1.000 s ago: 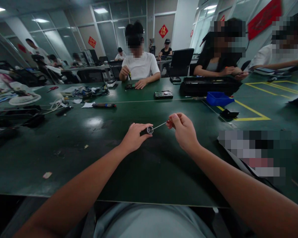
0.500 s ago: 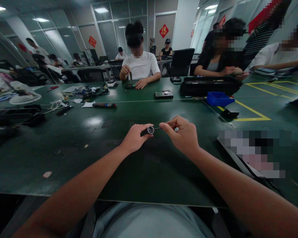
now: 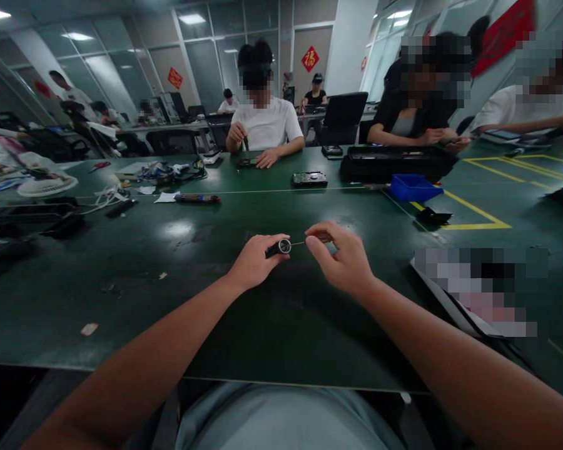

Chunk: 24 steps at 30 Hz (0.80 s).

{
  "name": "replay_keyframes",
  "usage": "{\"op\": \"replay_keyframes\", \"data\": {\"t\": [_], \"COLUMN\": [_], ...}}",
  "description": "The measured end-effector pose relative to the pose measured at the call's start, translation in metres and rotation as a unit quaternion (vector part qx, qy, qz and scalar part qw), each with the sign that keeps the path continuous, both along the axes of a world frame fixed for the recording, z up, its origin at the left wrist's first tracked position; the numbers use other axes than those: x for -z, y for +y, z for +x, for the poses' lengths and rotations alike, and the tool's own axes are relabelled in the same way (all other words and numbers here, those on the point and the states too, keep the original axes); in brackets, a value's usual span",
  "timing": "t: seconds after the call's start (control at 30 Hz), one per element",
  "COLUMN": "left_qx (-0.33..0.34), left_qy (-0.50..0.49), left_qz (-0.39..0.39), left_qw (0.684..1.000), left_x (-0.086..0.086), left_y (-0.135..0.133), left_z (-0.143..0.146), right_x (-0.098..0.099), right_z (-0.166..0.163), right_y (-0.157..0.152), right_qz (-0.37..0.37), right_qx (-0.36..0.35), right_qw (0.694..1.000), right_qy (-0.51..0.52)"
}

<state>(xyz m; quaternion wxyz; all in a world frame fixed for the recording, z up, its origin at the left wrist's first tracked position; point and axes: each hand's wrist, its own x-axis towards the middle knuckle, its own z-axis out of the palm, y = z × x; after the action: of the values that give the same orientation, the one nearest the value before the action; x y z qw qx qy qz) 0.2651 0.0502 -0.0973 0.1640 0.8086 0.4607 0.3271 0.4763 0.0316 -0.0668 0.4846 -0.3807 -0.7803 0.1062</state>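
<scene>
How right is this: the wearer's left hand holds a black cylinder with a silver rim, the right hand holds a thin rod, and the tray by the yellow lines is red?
One thing is off: the tray is blue, not red, as the head view shows. The rest stands: the left hand holds the black cylinder, and the right hand holds the thin rod.

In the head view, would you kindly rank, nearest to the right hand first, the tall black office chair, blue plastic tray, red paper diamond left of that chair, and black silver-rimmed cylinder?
1. Black silver-rimmed cylinder: in the left hand.
2. Blue plastic tray: ahead, to the right.
3. Tall black office chair: beyond the table.
4. Red paper diamond: at the back.
</scene>
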Motion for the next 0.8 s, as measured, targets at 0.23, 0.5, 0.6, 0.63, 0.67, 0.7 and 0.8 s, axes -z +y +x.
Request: {"op": "replay_keyframes", "data": {"t": [0.23,0.5,0.6,0.63,0.67,0.7,0.8], "left_qx": [-0.008,-0.010,-0.014,-0.017,-0.022,-0.026,-0.022], "left_qy": [0.007,0.011,0.005,0.001,-0.002,-0.005,-0.002], "left_qz": [-0.008,-0.008,-0.008,-0.007,-0.007,-0.007,-0.005], "left_qw": [1.000,1.000,1.000,1.000,1.000,1.000,1.000], "left_x": [-0.001,0.001,0.001,0.000,0.000,0.000,0.000], "left_y": [0.000,0.002,0.002,0.001,0.001,0.001,0.002], "left_z": [0.001,0.000,0.000,0.000,0.000,0.000,-0.002], "right_x": [0.000,-0.003,0.000,0.001,0.003,0.005,0.011], "right_z": [-0.002,-0.001,-0.003,-0.004,-0.005,-0.006,-0.008], "right_y": [-0.001,-0.003,0.000,0.001,0.002,0.004,0.011], "right_qz": [-0.053,-0.070,-0.087,-0.098,-0.111,-0.125,-0.164], "right_qx": [0.043,0.023,0.029,0.026,0.021,0.016,-0.002], "right_qw": [0.998,0.997,0.994,0.991,0.986,0.980,0.961], "right_qy": [0.007,-0.004,0.062,0.093,0.123,0.151,0.223]}}
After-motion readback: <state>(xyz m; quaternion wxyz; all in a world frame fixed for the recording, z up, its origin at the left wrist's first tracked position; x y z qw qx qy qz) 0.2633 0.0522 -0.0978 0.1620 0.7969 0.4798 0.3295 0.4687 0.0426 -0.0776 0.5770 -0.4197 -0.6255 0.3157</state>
